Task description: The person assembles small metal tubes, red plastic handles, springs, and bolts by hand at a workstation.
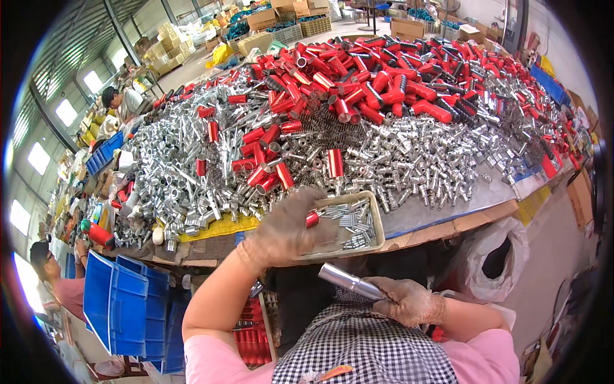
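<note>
Gloved in a thin, stained glove, my right hand (pixel 409 302) is closed round one end of a shiny silver metal tube (pixel 348 280), held above my checked apron. My left hand (pixel 289 224), also gloved, reaches over the left side of a shallow pale tray (pixel 378 221). Motion smears its fingers, so I cannot tell whether they grip anything. Beside them shows a small red metallic cylinder (pixel 311 219); whether it is held or lies in the tray is unclear. Several small silver pins (pixel 358 221) lie in the tray.
Behind the tray the table carries heaps of silver metal fittings (pixel 422 160), red-and-black handles (pixel 422 89) and dark springs (pixel 329 125). Blue crates (pixel 125 301) stand at left, a white plastic bag (pixel 505 262) hangs at right. Two other people (pixel 61 281) work along the left.
</note>
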Demonstrator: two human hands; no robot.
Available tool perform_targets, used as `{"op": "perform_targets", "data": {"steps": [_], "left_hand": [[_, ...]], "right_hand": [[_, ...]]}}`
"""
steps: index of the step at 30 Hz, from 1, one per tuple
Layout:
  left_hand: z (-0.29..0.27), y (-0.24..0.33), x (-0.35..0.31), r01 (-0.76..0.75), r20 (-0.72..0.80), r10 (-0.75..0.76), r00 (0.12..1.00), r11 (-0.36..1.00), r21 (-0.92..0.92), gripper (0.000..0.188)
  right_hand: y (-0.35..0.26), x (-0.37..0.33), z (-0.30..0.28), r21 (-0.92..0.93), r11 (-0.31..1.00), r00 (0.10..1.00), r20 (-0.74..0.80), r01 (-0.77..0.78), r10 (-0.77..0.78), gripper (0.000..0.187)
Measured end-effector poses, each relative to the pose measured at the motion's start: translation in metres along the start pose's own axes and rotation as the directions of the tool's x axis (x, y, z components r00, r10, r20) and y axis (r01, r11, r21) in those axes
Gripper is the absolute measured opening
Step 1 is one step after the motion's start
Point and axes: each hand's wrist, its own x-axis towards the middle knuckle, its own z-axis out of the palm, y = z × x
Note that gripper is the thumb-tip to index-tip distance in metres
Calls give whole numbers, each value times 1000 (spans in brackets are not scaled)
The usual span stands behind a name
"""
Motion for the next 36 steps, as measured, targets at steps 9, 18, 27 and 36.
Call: {"op": "perform_targets", "data": {"steps": [9,18,27,36], "left_hand": [[63,2,-21,489,445,-692,569,720,493,45],[55,73,-24,-450,277,-709,648,-651,-611,36],[58,91,-29,117,491,-569,660,-568,-815,68],[54,105,-60,-6,304,-752,585,-379,-925,61]], "right_hand": [[8,-8,14,597,792,992,-71,130,-109,58],[13,19,26,672,730,991,-58,127,-119,64],[21,45,36,827,524,964,-77,204,-254,59],[-7,84,31,782,619,963,108,70,-246,44]]}}
